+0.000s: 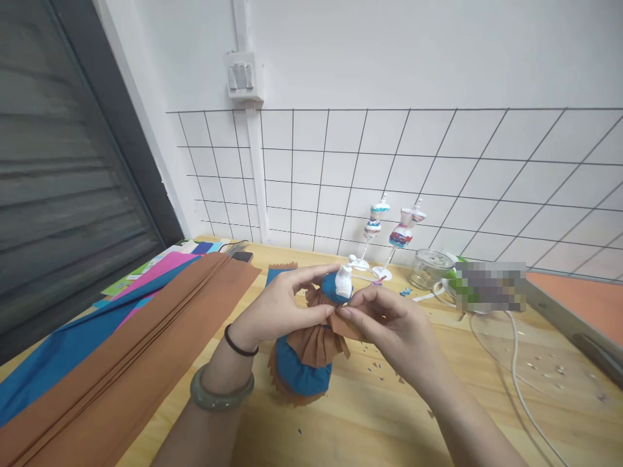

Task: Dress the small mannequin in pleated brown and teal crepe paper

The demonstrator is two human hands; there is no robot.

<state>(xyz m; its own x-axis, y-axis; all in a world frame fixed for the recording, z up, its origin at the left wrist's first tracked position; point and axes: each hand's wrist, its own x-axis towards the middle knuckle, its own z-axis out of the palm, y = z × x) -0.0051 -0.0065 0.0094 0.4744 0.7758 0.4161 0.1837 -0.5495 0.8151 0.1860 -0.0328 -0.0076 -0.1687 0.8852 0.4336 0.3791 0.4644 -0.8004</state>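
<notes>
A miniature dress form (344, 283) with a white shoulder and neck stands tilted between my hands. It wears a blue paper bodice (331, 287), a pleated brown ruffle (318, 345) and a full blue skirt (302, 373) with a jagged brown hem. My left hand (282, 303) is closed around the form, thumb at the waist and fingertips behind the bodice. At the waist's right side, my right hand (399, 322) pinches the edge of a brown paper strip (346, 326) between thumb and forefinger. The form's stand is hidden.
Long brown paper (160, 331) and blue paper (97, 327) sheets lie at left. Two painted miniature dress forms, one nearer (402, 235) and one farther (374, 224), stand by the wall grid. A glass jar (431, 269), white cable (516, 383) and paper scraps (377, 370) are at right.
</notes>
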